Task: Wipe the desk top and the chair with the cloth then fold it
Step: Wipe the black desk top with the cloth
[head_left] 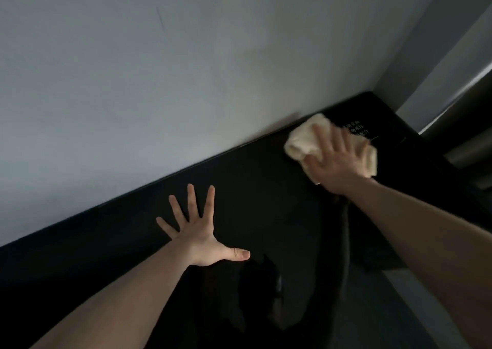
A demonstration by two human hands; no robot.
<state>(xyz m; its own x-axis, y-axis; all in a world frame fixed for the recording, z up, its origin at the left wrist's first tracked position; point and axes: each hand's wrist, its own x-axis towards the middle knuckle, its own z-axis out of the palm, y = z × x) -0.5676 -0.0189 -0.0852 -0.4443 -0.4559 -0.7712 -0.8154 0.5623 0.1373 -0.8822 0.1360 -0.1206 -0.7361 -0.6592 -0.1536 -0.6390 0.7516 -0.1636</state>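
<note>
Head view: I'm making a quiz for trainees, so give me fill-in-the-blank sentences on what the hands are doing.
1. The right hand presses the ___ onto the black desk top.
2. The left hand lies flat with its fingers ___.
3. The desk top's far edge meets a pale ___.

Missing words: cloth; spread; wall.

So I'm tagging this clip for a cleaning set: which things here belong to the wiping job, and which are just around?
Part of the job:
- cloth, bunched under the right hand
- black desk top
- left hand, spread flat on the desk

Just around:
- grey wall
- white printed text on the dark surface near the corner, too small to read
</note>
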